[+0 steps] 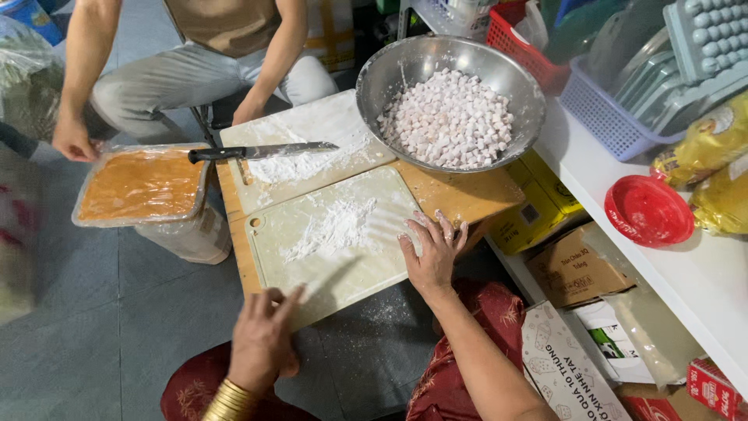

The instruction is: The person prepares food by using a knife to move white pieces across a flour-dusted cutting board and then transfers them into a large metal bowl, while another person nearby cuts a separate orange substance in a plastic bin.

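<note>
Left hand (pixel 263 337) flat on near edge of floured cutting board (pixel 335 242), right hand (pixel 433 251) flat on its right edge; both grips open, holding nothing. Behind, on a 2nd board (pixel 312 129), knife (pixel 261 151). Steel bowl (pixel 389 78) of pale cubes (pixel 448 118) beside.

The other person (pixel 195 54) across the worktop (pixel 460 195) is cut off by the top edge, so only arms, torso and knees show. Left edge is a blurry mess, some bag-like thing (pixel 23 86) and a smeared pale-and-red shape (pixel 15 234) I can't make out. The knife (pixel 261 151) blade tip kind of vanishes into the white powder. My right hand (pixel 432 253) covers the corner of the near cutting board (pixel 335 242), and the left hand (pixel 261 343) hides its front edge. Baskets (pixel 615 117) at the top right are cropped, their contents unclear. The box (pixel 713 386) at the bottom right runs off the frame too.
</note>
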